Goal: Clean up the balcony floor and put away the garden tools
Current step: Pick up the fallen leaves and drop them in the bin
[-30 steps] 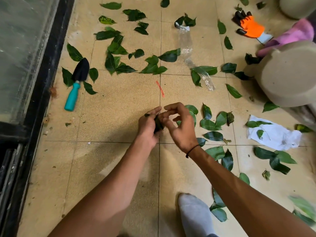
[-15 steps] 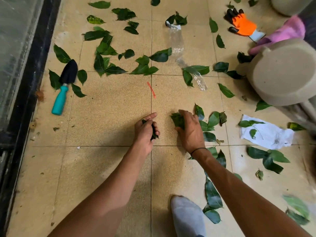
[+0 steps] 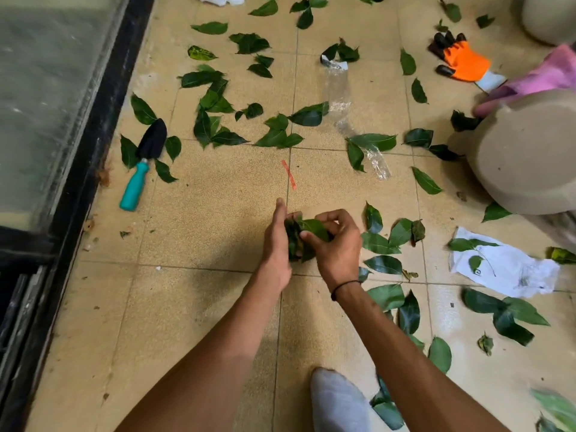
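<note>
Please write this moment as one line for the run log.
left hand: holds leaf bundle | right hand: adds leaf | trowel: on floor

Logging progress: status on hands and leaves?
Left hand holds leaf bundle. Right hand pinches a leaf onto it. Trowel untouched. Nothing blocking.

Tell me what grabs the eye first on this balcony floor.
In the middle, the left hand and right hand meet around a bunch of leaves, the right hand's grip curled on it. Loose green leaves lie scattered across the tan tiles all around. A trowel with a teal handle lies by the glass door on the left, and an orange glove lies at the upper right.
</note>
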